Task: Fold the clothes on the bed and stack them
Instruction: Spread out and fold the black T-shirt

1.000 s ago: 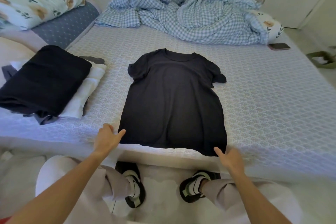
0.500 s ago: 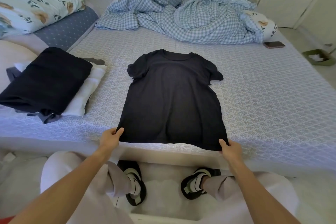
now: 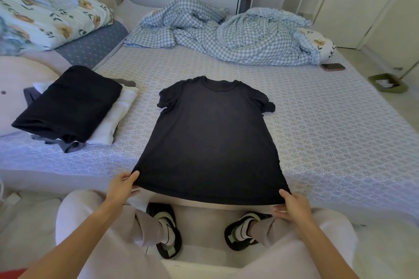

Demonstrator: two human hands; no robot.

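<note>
Both hands have closed on the hem since a second ago, when they only hovered at it. Left hand (image 3: pixel 121 186) pinches the near left corner of the one dark short-sleeved cotton T-shirt (image 3: pixel 212 140), thumb on top; right hand (image 3: pixel 292 207) pinches the near right corner. Beyond the fingers the shirt lies flat on the patterned pale-blue bed (image 3: pixel 328 133), collar farthest away. Far left of the left fingers sits one stack of folded clothes (image 3: pixel 72 106): black on white on grey, lower layers mostly hidden. One dark phone (image 3: pixel 333 67) lies far beyond the right fingers.
</note>
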